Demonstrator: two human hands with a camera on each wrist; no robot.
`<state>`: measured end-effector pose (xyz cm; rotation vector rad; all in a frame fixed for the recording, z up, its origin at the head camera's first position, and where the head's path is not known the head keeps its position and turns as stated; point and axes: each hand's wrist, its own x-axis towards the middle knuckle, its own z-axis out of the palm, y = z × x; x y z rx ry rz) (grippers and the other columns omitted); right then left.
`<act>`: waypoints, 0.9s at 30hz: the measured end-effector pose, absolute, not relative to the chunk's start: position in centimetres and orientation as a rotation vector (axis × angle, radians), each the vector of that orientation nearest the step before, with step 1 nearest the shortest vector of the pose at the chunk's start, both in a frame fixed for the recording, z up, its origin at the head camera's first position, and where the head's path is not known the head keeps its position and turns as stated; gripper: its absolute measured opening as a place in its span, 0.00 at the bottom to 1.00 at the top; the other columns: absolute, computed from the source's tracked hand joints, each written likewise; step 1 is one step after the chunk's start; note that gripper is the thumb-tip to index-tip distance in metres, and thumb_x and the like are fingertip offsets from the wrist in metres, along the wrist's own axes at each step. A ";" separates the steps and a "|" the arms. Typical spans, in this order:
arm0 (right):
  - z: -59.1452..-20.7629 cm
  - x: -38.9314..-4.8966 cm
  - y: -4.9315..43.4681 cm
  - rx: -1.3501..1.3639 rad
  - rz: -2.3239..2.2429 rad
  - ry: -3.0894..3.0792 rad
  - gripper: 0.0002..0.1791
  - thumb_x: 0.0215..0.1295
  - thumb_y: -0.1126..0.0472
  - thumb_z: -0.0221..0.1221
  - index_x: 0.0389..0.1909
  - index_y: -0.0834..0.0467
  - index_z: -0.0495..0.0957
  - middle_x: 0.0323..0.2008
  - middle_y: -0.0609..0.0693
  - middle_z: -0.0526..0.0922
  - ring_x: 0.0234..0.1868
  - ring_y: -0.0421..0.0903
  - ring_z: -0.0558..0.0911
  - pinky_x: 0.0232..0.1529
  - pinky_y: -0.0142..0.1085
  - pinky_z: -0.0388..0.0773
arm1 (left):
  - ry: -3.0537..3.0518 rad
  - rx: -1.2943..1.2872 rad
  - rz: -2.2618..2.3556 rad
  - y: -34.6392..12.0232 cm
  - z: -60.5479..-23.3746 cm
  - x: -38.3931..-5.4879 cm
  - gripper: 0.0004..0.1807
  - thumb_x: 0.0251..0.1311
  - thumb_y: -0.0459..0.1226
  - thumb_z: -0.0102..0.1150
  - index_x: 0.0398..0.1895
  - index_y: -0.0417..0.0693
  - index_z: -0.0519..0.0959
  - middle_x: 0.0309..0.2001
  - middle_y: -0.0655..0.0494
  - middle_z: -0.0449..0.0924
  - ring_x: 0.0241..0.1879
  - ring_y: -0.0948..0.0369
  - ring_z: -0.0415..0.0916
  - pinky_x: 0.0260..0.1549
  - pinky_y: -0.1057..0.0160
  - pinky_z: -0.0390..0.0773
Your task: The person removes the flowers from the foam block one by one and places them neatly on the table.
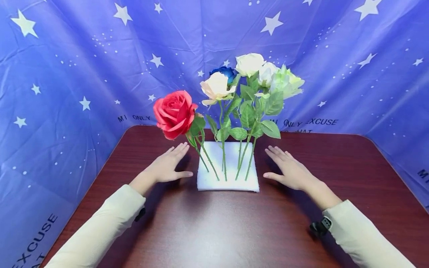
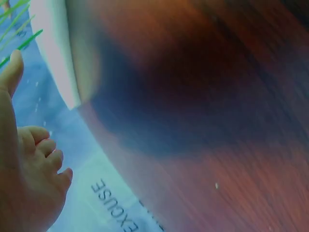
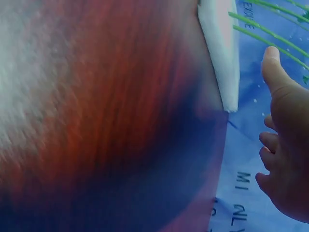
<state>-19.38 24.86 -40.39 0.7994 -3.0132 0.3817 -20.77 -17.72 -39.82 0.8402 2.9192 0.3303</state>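
Observation:
A white foam block [image 1: 231,186] lies on the table with several artificial roses standing in it by their stems. A large red rose [image 1: 175,113] leans out to the left. Beside it rise a cream-peach rose [image 1: 217,87] and a partly hidden blue rose [image 1: 226,72]. White roses [image 1: 249,64] and a pale green flower [image 1: 286,82] stand toward the right. My left hand [image 1: 169,163] is held left of the block, fingers straight and thumb toward it. On the other side my right hand [image 1: 289,167] mirrors it, palm down, holding nothing. Both hands are apart from the block.
The dark red wooden table [image 1: 214,230] spreads around the block. Behind and beside it hangs a blue curtain [image 1: 100,74] with white stars and printed words. A black wrist strap [image 1: 320,226] shows at my right cuff.

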 end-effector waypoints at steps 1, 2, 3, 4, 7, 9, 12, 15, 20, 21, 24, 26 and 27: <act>-40.5 -19.3 24.6 0.819 0.374 -3.009 0.47 0.61 0.38 0.59 0.73 0.61 0.55 0.74 0.62 0.56 0.75 0.62 0.55 0.72 0.61 0.52 | 2.902 0.857 0.343 -17.4 -40.0 -20.7 0.54 0.56 0.63 0.56 0.75 0.39 0.50 0.77 0.43 0.48 0.77 0.48 0.47 0.74 0.46 0.50; -40.7 -19.2 24.4 0.837 0.370 -3.006 0.47 0.61 0.38 0.59 0.73 0.61 0.56 0.74 0.61 0.57 0.75 0.62 0.55 0.72 0.60 0.52 | 2.883 0.873 0.360 -17.2 -40.1 -20.7 0.53 0.56 0.62 0.57 0.75 0.39 0.50 0.77 0.43 0.48 0.76 0.47 0.47 0.74 0.46 0.51; -40.8 -19.2 24.2 0.854 0.367 -3.003 0.47 0.61 0.39 0.59 0.73 0.61 0.56 0.74 0.61 0.57 0.75 0.62 0.56 0.72 0.60 0.52 | 2.863 0.885 0.375 -16.9 -40.3 -20.6 0.53 0.56 0.62 0.57 0.75 0.39 0.50 0.77 0.43 0.47 0.77 0.48 0.47 0.75 0.47 0.51; -41.0 -19.1 24.0 0.869 0.368 -3.000 0.47 0.60 0.39 0.60 0.73 0.61 0.56 0.74 0.60 0.57 0.75 0.62 0.56 0.72 0.60 0.53 | 2.845 0.899 0.389 -16.6 -40.4 -20.5 0.53 0.56 0.61 0.58 0.75 0.39 0.50 0.77 0.43 0.47 0.77 0.48 0.47 0.75 0.48 0.51; -41.4 -18.8 23.5 0.918 0.372 -2.982 0.48 0.60 0.39 0.61 0.73 0.62 0.56 0.74 0.60 0.58 0.75 0.61 0.57 0.72 0.59 0.54 | 2.810 0.920 0.394 -15.9 -40.8 -20.3 0.52 0.57 0.61 0.58 0.75 0.39 0.51 0.77 0.43 0.47 0.77 0.49 0.46 0.75 0.50 0.51; -41.7 -18.7 23.2 0.948 0.376 -2.970 0.47 0.60 0.40 0.60 0.73 0.62 0.56 0.74 0.60 0.58 0.74 0.61 0.57 0.72 0.58 0.54 | 2.802 0.920 0.376 -15.5 -41.0 -20.2 0.52 0.57 0.61 0.58 0.75 0.40 0.51 0.77 0.43 0.47 0.77 0.49 0.46 0.75 0.51 0.51; -42.0 -18.6 22.8 0.985 0.379 -2.955 0.47 0.60 0.40 0.60 0.73 0.62 0.56 0.74 0.60 0.59 0.74 0.59 0.58 0.73 0.57 0.55 | 2.801 0.918 0.346 -14.9 -41.3 -20.1 0.51 0.58 0.61 0.57 0.75 0.42 0.52 0.76 0.43 0.49 0.77 0.49 0.47 0.74 0.51 0.53; -42.2 -18.5 22.2 1.019 0.383 -2.939 0.47 0.60 0.41 0.60 0.72 0.64 0.57 0.73 0.61 0.59 0.74 0.59 0.59 0.72 0.56 0.56 | 2.804 0.932 0.335 -14.6 -41.4 -19.9 0.50 0.58 0.60 0.57 0.75 0.43 0.51 0.76 0.42 0.49 0.76 0.50 0.49 0.74 0.51 0.54; -42.6 -18.5 21.4 1.047 0.404 -2.932 0.46 0.61 0.41 0.60 0.70 0.66 0.60 0.72 0.63 0.61 0.74 0.59 0.60 0.73 0.55 0.57 | 2.793 0.975 0.305 -13.9 -41.5 -19.5 0.51 0.59 0.59 0.57 0.76 0.41 0.48 0.76 0.43 0.48 0.75 0.53 0.52 0.74 0.50 0.54; -42.6 -18.5 21.3 1.051 0.407 -2.931 0.46 0.61 0.41 0.60 0.70 0.66 0.60 0.72 0.63 0.61 0.74 0.59 0.60 0.73 0.55 0.57 | 2.788 0.983 0.298 -13.8 -41.5 -19.4 0.51 0.59 0.59 0.57 0.76 0.41 0.47 0.76 0.43 0.48 0.75 0.53 0.53 0.74 0.50 0.54; -42.8 -18.5 21.1 1.066 0.418 -2.931 0.46 0.61 0.41 0.60 0.71 0.66 0.59 0.72 0.62 0.61 0.74 0.58 0.60 0.73 0.54 0.57 | 2.769 0.983 0.271 -13.3 -41.7 -19.3 0.51 0.60 0.60 0.55 0.76 0.42 0.46 0.77 0.44 0.46 0.76 0.54 0.52 0.74 0.50 0.53; -42.8 -18.5 20.9 1.081 0.426 -2.926 0.46 0.61 0.42 0.60 0.71 0.65 0.57 0.72 0.61 0.60 0.74 0.57 0.61 0.73 0.54 0.57 | 2.765 0.977 0.247 -13.1 -41.9 -19.4 0.51 0.60 0.61 0.54 0.77 0.43 0.46 0.77 0.46 0.46 0.76 0.54 0.50 0.74 0.50 0.53; -42.9 -18.5 20.8 1.094 0.430 -2.923 0.46 0.61 0.42 0.60 0.72 0.65 0.57 0.73 0.61 0.60 0.74 0.57 0.61 0.72 0.54 0.58 | 2.763 0.970 0.236 -13.1 -42.0 -19.4 0.51 0.60 0.61 0.54 0.77 0.43 0.45 0.78 0.46 0.45 0.76 0.55 0.49 0.75 0.50 0.52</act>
